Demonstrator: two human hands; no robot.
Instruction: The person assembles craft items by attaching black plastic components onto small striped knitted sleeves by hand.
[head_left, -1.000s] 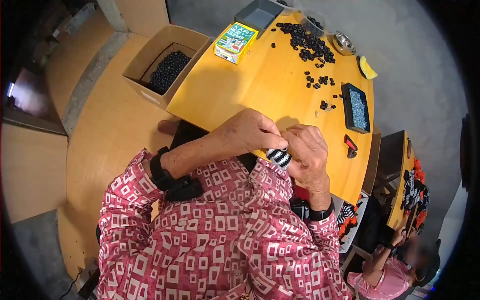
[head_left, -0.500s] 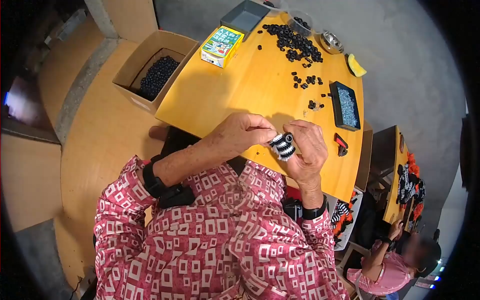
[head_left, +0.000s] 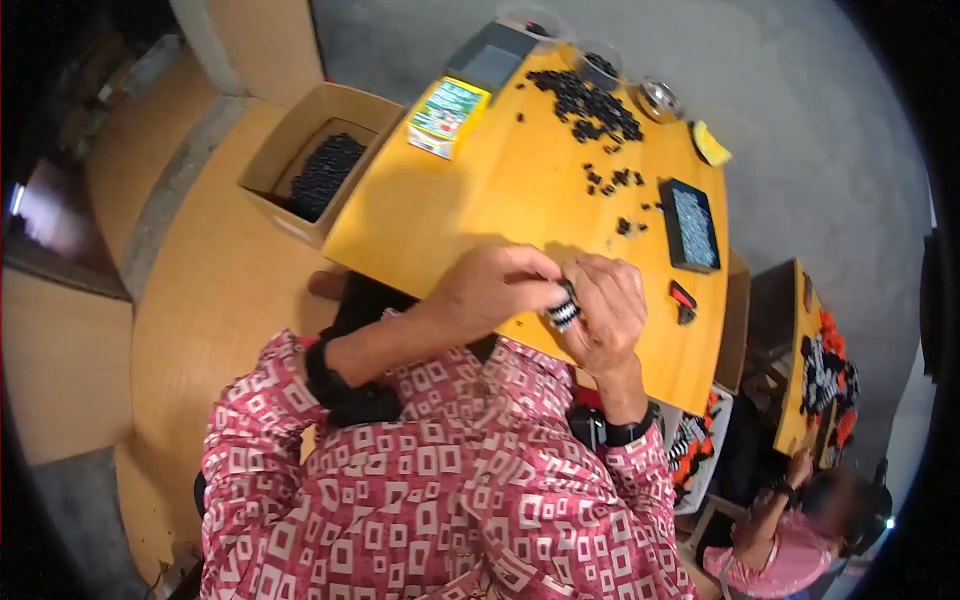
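Observation:
A small black-and-white striped knitted piece is held between my two hands at the table's near edge. My left hand comes in from the left, its thumb and forefinger pinched at the top of the piece. Around its right side my right hand is closed, fingers curled. A dark round part shows at the fingertips, partly hidden. Beyond my hands, small black pieces are scattered on the yellow table. To the right lie a black tray of small clear-blue bits and a red-and-black tool.
A cardboard box of black pieces stands left of the table. On the table are a yellow-green carton, a grey tray, a metal bowl and a yellow object. A co-worker sits lower right, near another table.
The striped piece has turned and more of it is covered by my fingers. My left hand has moved over its top, hiding most of the round black part seen before.

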